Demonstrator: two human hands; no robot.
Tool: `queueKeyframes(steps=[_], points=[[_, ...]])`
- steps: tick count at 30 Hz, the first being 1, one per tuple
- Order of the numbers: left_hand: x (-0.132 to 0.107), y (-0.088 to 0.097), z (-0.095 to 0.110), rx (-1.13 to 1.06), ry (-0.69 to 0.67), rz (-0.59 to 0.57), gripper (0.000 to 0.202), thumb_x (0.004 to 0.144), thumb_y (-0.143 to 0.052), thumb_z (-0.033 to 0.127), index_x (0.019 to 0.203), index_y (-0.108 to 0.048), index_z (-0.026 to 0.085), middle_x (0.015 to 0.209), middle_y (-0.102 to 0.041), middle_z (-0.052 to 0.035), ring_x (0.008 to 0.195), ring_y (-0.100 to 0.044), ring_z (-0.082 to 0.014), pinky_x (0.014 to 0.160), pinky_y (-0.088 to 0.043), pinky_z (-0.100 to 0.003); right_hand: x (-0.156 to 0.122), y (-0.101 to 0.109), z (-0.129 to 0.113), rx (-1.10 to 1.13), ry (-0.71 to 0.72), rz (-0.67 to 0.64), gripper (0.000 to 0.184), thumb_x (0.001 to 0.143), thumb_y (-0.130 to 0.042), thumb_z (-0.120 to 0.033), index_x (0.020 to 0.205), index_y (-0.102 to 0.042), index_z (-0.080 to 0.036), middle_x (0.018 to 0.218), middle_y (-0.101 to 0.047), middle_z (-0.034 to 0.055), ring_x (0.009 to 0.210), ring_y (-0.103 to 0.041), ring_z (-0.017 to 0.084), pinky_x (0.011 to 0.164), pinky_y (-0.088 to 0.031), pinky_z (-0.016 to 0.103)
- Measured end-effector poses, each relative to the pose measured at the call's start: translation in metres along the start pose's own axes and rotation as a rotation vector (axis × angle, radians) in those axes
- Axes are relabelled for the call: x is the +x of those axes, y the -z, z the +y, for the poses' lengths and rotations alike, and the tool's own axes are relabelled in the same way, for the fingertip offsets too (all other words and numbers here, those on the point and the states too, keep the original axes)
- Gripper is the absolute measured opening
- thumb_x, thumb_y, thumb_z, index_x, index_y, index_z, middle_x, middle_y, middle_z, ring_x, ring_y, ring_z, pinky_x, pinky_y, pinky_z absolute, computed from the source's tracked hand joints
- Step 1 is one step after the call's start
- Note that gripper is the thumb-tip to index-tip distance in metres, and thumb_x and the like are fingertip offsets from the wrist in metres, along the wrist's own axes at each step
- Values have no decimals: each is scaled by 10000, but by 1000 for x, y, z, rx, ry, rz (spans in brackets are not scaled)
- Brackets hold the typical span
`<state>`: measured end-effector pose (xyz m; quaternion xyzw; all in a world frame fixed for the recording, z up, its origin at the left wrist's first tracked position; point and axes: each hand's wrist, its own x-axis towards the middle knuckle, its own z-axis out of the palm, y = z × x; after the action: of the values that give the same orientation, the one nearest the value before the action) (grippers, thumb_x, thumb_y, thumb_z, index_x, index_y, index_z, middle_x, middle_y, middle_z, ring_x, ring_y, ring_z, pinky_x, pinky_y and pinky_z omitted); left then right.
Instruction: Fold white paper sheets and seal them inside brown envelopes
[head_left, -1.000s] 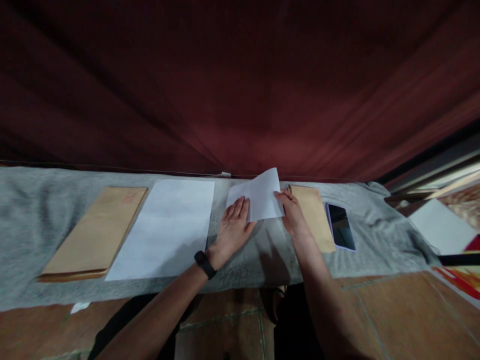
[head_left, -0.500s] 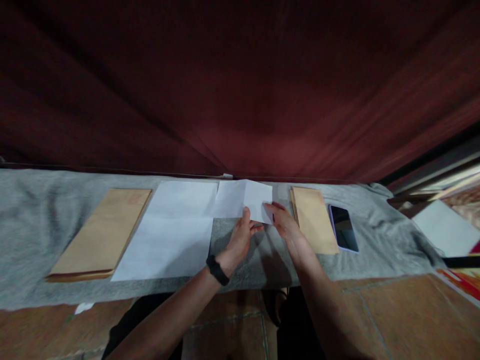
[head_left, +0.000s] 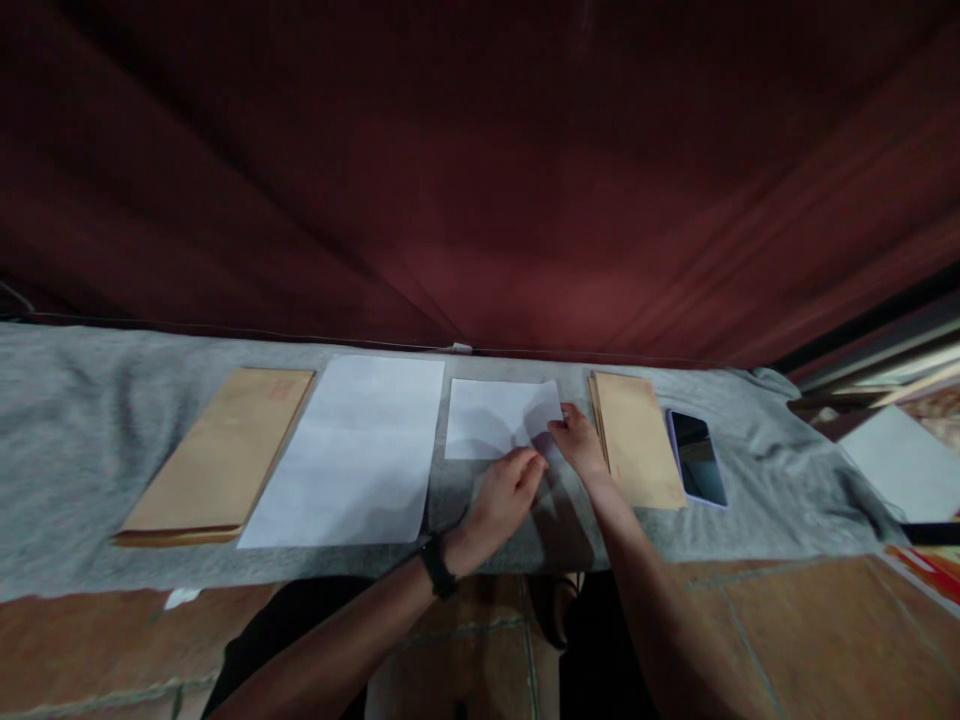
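A folded white sheet of paper (head_left: 491, 410) lies on the grey cloth in front of me, its right end curling up slightly. At that end, my right hand (head_left: 579, 442) pinches the sheet's edge between thumb and fingers. My left hand (head_left: 504, 495), with a black band on the wrist, is closed with its fingers curled at the sheet's lower edge. Nothing shows in the left fingers, though their tips are partly hidden. To the left, large white sheets of paper (head_left: 356, 450) lie flat.
A stack of brown envelopes (head_left: 217, 450) lies at the far left. More brown envelopes (head_left: 637, 440) lie right of my right hand, beside a phone (head_left: 697, 458) in a purple case. Grey cloth (head_left: 780, 460) covers the surface; a dark red curtain (head_left: 480, 200) hangs behind.
The folded sheet has come down flat, apart from the large sheets it overlapped. My left hand has let go of it and curled; my right hand has shifted to its right edge.
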<state>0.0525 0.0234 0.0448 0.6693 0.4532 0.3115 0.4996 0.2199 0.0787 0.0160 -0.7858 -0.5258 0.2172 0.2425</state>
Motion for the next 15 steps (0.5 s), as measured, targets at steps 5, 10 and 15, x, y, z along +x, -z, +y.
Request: queueKeyframes(steps=[5, 10, 15], points=[[-6, 7, -18, 740, -286, 91, 473, 1025, -369, 340, 1449, -461, 151, 1560, -428, -144, 1466, -349, -296, 1190, -294, -540, -10, 6, -3, -178, 5, 3, 384, 921, -510, -232, 1290, -591, -163, 1028, -743, 118, 948, -707, 240, 809, -513, 308], [-10, 3, -47, 1031, -299, 37, 559, 1022, -379, 415, 1522, -374, 163, 1634, -302, -121, 1528, -211, -297, 1226, -186, -586, -22, 2, -5, -237, 170, 159, 485, 960, -457, -267, 1410, -503, -92, 1278, -643, 218, 1200, -613, 313, 1007, -482, 443], [-1, 11, -60, 1074, -312, 37, 586, 1013, -371, 354, 1537, -324, 96, 1618, -320, -163, 1519, -243, -282, 1235, -195, -540, -46, -25, -20, 48, 477, -53, 523, 1051, -278, -400, 1465, -484, -157, 1515, -497, 125, 1421, -436, 205, 1180, -376, 404]])
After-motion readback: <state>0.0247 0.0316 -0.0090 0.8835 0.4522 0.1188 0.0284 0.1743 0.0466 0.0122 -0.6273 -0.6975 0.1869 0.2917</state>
